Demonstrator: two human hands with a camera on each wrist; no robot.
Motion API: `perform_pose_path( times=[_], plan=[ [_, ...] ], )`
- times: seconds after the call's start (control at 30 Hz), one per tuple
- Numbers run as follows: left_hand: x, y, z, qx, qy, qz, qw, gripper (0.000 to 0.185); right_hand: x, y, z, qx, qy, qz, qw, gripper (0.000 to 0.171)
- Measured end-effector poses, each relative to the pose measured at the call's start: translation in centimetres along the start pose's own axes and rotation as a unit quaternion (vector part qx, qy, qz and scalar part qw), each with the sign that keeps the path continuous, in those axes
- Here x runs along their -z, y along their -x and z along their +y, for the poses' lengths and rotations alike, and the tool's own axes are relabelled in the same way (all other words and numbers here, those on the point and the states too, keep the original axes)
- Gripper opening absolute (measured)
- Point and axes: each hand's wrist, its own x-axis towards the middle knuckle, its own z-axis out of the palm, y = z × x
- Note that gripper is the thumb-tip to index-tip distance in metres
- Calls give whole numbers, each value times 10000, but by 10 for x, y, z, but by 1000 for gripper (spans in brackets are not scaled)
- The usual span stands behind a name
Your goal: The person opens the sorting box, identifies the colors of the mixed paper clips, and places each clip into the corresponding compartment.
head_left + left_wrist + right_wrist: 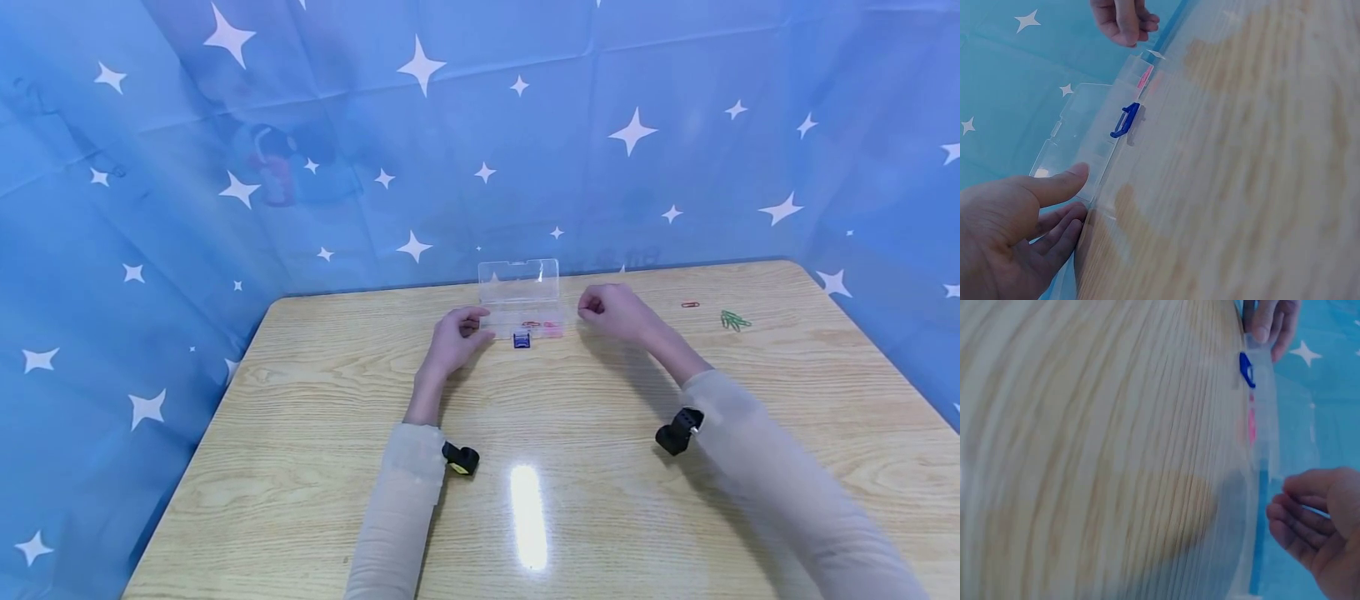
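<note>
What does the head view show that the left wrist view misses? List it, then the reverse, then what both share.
Only the head view: the green paper clips and a lone red paper clip on the wooden table, right of the right hand, plus both wrist cameras. Only the left wrist view: the left hand up close, thumb touching the box's end. Both: the clear plastic box with its lid open, its blue latch and pink contents.

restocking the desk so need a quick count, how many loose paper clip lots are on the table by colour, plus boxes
red paper clip, loose on the table: 1
green paper clips, a small bunch, number too small to tell: 1 bunch
clear plastic box, lid open: 1
total: 3 lots, apart from what lies in the box
</note>
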Motion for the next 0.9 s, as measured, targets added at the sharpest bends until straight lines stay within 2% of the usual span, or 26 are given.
perform_pose_path(
  times=[0.47, 0.7, 0.9],
  plan=[
    [0, -2, -4, -39, -37, -45, 10000, 37, 28, 32, 41, -394, 113, 52, 9991, 20],
    [0, -1, -3, 3, -120, -40, 9999, 36, 41, 46, 63, -472, 346, 201, 9981, 22],
    [0, -1, -2, 40, -111, -31, 9999, 36, 54, 55, 80, -675, 459, 157, 9965, 24]
  ],
)
